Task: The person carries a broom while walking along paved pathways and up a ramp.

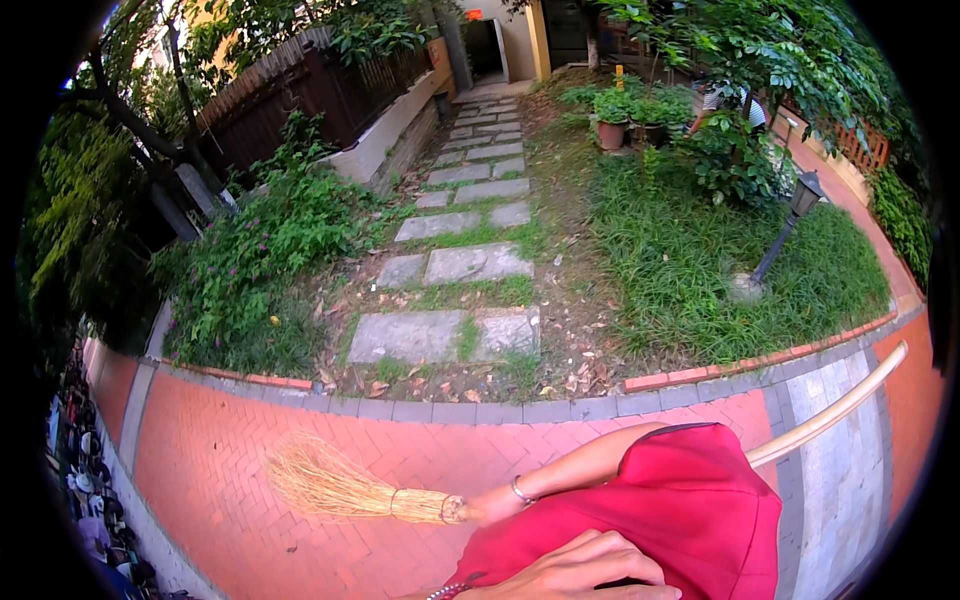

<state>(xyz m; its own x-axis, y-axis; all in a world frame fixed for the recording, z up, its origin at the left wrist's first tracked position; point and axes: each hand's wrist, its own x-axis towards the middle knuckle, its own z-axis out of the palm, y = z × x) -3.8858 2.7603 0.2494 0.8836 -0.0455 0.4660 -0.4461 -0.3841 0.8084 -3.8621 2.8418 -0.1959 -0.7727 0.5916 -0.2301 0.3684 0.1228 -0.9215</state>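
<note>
Straw broom (340, 487) head rests on the red brick paving (220, 450). My right hand (487, 508) grasps it just behind the binding. My left hand (585, 570) lies flat, fingers released, on red fabric (690, 510).

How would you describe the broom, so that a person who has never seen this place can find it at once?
Start at the red brick path that runs below the garden's stepping stones. Near its middle lies a fan of pale straw bristles, the broom, bound with a band where a hand grips it. It is the only straw-coloured, bushy thing on the smooth red bricks.
</note>
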